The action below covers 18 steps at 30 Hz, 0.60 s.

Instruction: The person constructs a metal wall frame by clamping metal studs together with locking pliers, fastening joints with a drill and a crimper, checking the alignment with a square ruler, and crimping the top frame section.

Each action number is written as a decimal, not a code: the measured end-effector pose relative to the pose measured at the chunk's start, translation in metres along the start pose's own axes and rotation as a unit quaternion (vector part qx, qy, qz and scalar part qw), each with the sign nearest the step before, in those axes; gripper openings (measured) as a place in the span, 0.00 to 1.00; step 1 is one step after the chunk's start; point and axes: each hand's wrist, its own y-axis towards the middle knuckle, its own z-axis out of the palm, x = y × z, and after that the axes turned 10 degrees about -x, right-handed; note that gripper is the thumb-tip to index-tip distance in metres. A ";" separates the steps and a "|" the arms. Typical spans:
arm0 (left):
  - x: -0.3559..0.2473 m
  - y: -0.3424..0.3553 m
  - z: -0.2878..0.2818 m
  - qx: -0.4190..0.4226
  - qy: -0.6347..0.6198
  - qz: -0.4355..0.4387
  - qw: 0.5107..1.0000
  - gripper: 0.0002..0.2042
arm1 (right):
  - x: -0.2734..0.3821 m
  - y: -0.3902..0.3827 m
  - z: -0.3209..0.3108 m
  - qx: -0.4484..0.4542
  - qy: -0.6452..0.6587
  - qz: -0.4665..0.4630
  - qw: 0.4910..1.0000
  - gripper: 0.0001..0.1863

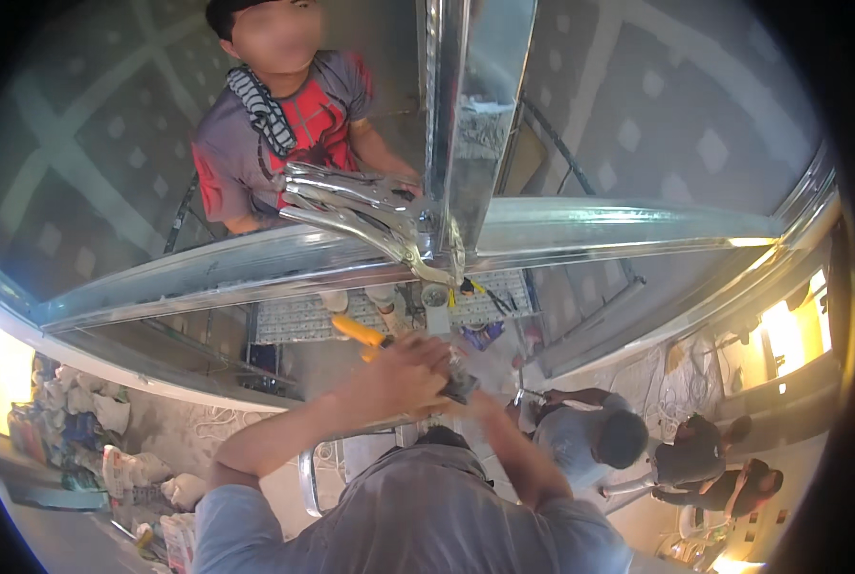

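Note:
My left hand [413, 373] is closed around a yellow-handled tool [356, 332] with a dark metal part at its right end. My right hand [475, 402] is just below and right of it, by that dark part, its fingers mostly hidden. Above my hands, silver locking pliers [337, 222] are at the junction of a horizontal metal channel [141, 287] and an upright metal channel [485, 67]. Other hand tools [475, 292] lie farther down, on a patterned platform [284, 330].
A person in a red and grey shirt [274, 115] faces me behind the channel. Three co-workers [580, 435] are below at right. Sacks [117, 464] are piled at lower left. Part of a metal ladder [308, 478] shows under my arms. Grey panels [647, 105] surround the framing.

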 end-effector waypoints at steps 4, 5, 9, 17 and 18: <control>-0.023 0.039 -0.015 0.026 -0.178 -0.125 0.976 0.23 | 0.068 -0.044 0.019 -0.156 0.084 0.119 0.977 0.10; -0.024 0.050 -0.024 0.030 -0.294 -0.200 0.934 0.25 | 0.088 -0.038 0.020 -0.161 0.075 0.120 0.977 0.10; -0.026 0.056 0.000 -0.064 -0.535 -0.284 0.793 0.27 | 0.113 -0.024 0.016 -0.368 0.041 0.136 0.919 0.08; -0.022 0.063 -0.005 -0.156 -0.562 -0.238 0.777 0.23 | 0.144 -0.014 -0.001 -0.375 -0.127 0.124 0.910 0.03; -0.021 0.064 -0.015 -0.143 -0.561 -0.244 0.778 0.23 | 0.146 -0.011 -0.001 -0.373 -0.132 0.123 0.910 0.03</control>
